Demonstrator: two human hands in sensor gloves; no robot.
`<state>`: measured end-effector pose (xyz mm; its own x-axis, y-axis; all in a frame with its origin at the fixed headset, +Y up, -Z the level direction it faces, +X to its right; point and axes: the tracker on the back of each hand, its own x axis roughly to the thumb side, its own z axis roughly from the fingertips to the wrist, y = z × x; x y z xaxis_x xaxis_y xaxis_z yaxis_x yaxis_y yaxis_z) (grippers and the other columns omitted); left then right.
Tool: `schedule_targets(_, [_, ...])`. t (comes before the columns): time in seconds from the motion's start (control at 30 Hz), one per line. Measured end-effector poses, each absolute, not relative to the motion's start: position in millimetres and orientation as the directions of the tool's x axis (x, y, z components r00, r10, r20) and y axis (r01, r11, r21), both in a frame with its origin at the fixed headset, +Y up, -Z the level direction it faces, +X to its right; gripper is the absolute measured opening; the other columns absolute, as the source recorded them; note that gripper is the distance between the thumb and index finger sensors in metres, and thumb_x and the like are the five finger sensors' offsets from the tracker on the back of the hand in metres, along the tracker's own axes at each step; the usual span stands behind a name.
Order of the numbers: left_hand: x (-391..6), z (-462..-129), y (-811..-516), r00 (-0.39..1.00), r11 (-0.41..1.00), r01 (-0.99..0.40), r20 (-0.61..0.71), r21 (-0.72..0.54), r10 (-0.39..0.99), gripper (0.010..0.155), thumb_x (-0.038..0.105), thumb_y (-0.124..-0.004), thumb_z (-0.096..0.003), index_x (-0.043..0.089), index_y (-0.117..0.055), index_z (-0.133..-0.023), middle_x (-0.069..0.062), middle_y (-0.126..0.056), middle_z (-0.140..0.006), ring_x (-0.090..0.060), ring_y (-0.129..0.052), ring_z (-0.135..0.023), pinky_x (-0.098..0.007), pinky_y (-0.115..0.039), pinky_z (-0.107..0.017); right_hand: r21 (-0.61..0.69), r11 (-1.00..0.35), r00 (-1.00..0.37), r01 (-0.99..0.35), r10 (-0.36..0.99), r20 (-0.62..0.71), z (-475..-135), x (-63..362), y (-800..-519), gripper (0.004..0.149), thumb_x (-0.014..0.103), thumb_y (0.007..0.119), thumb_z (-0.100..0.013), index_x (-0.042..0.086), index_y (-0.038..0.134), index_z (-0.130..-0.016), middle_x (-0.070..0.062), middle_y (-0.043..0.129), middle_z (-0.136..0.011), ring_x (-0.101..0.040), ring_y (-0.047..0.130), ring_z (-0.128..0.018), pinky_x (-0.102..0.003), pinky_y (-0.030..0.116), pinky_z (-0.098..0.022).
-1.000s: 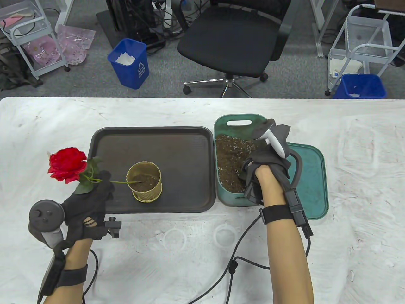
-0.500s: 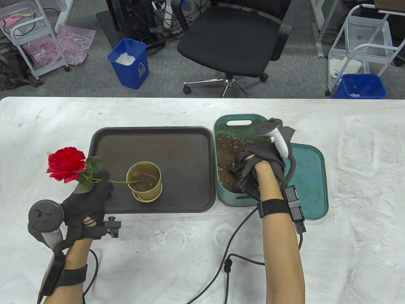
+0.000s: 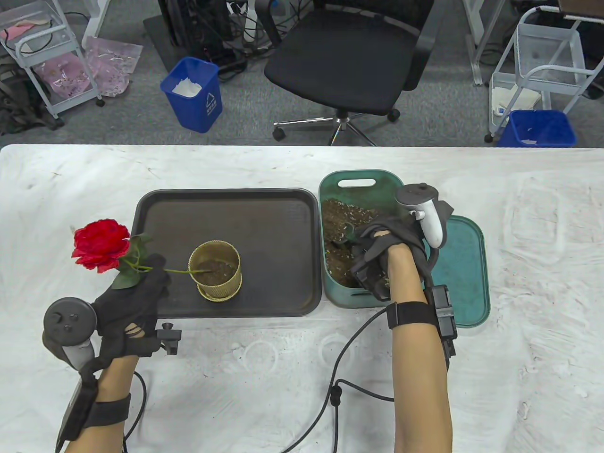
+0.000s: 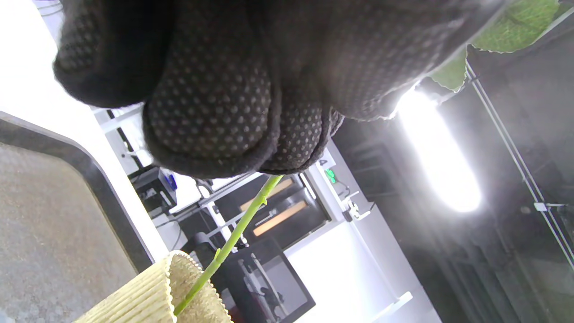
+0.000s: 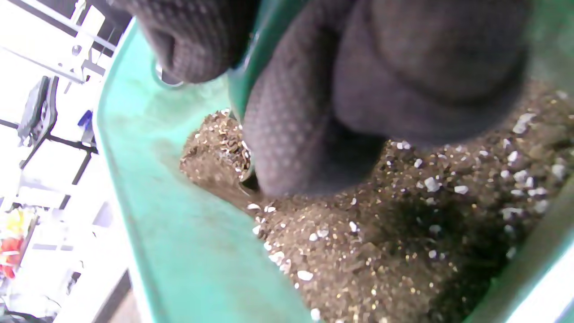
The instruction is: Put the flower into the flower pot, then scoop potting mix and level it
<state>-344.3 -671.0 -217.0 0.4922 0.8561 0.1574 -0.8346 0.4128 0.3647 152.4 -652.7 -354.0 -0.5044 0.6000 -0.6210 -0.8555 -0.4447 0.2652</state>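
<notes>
A red rose (image 3: 100, 244) leans out to the left, and the end of its green stem (image 3: 177, 271) rests inside the ribbed gold pot (image 3: 236, 283), which holds some soil. My left hand (image 3: 153, 270) pinches the stem just left of the pot. In the left wrist view the fingers (image 4: 210, 112) close round the stem (image 4: 233, 237) above the pot (image 4: 148, 296). My right hand (image 3: 363, 250) is down in the green bin (image 3: 358, 181), gripping a green scoop (image 3: 348, 233). The scoop's blade is sunk in the potting mix (image 5: 381, 251) and mostly hidden.
The pot stands on a dark tray (image 3: 226, 212) left of the bin. The bin's green lid (image 3: 465, 269) lies flat on its right. Glove cables trail across the near table. An office chair and blue waste bins stand beyond the far edge.
My right hand has turned and pushed the scoop leftward and farther into the mix; its tracker has swung right. The left hand and the rose have barely moved.
</notes>
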Motion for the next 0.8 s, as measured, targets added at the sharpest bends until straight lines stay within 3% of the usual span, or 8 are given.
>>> schedule_targets(0.5, [-340.6, -216.3, -672.0, 0.489, 0.412, -0.843, 0.17, 0.346, 0.856, 0.043, 0.044, -0.089, -0.0397, 0.024, -0.095, -0.078, 0.005, -0.107, -0.059, -0.017, -0.112, -0.031, -0.036, -0.094, -0.032, 0.086, -0.412, -0.382, -0.907, 0.72, -0.579, -321.0, 168.2, -616.8, 0.053, 0.031, 0.073, -0.042, 0.001, 0.073, -0.085, -0.017, 0.098, -0.06, -0.027, 0.108, -0.026, -0.037, 0.095, -0.012])
schedule_targets(0.8, [-338.4, -216.5, -671.3, 0.494, 0.418, -0.843, 0.18, 0.338, 0.851, 0.043, 0.044, -0.09, -0.0397, 0.024, -0.095, -0.078, 0.004, -0.107, -0.059, -0.017, -0.112, -0.031, -0.036, -0.094, -0.032, 0.055, -0.388, -0.356, -0.92, 0.769, -0.531, -308.8, 167.3, -594.1, 0.053, 0.031, 0.073, -0.041, 0.001, 0.073, -0.085, -0.017, 0.098, -0.06, -0.027, 0.108, -0.025, -0.037, 0.095, -0.011])
